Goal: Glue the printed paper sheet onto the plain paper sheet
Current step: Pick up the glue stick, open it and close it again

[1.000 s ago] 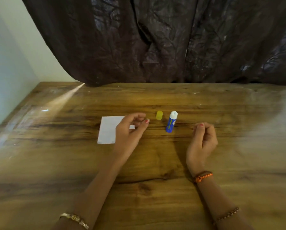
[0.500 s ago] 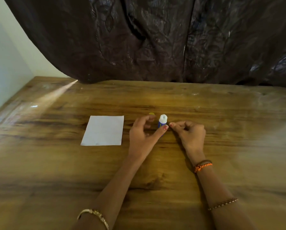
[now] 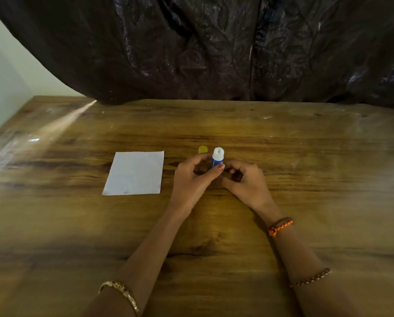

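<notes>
A white paper sheet [image 3: 134,172] lies flat on the wooden table [image 3: 305,179], left of my hands, with faint marks showing on it. An uncapped blue glue stick [image 3: 218,157] with a white tip stands upright at the table's middle. My left hand [image 3: 191,179] grips its barrel between thumb and fingers. My right hand [image 3: 246,181] has its fingers curled in against the stick's lower end, which the hands hide. The yellow cap [image 3: 202,149] lies just behind the left fingers. No second sheet is visible as a separate piece.
A dark curtain [image 3: 214,53] hangs along the table's far edge. A pale wall [image 3: 3,88] borders the left side. Bare wood stretches around the sheet and hands.
My left hand left the sheet and moved right to the glue stick. My right hand came in from the right. Both now close on the stick, which has been tipped more upright.
</notes>
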